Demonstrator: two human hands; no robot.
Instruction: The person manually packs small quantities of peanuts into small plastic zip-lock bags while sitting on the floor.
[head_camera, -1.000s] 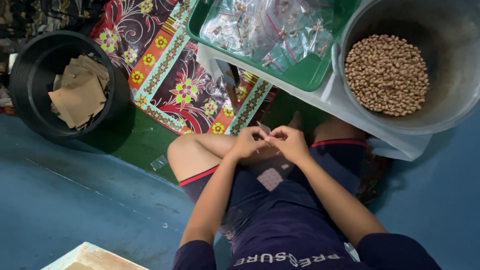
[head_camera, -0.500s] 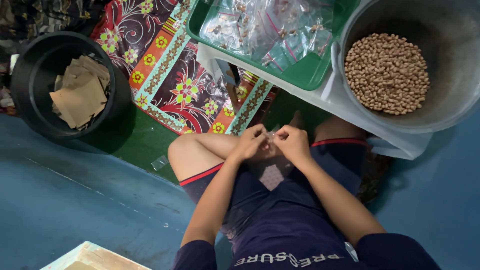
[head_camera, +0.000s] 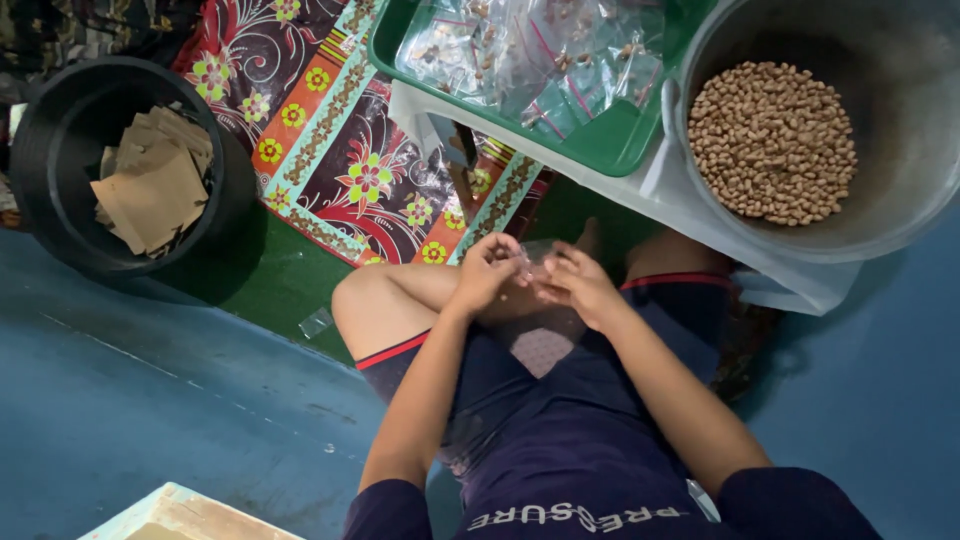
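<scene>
Two hands, left (head_camera: 487, 272) and right (head_camera: 577, 285), at centre; one black bucket (head_camera: 60, 110) at nine o'clock, one green tray (head_camera: 610, 140) at twelve, one grey basin (head_camera: 900, 200) at two; perhaps a dozen clear bags (head_camera: 540, 50).

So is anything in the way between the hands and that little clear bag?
No, nothing visible is. The left hand and the right hand both already pinch the small clear bag between their fingertips, above the lap. The green tray and the grey tub of peanuts sit farther off.
</scene>
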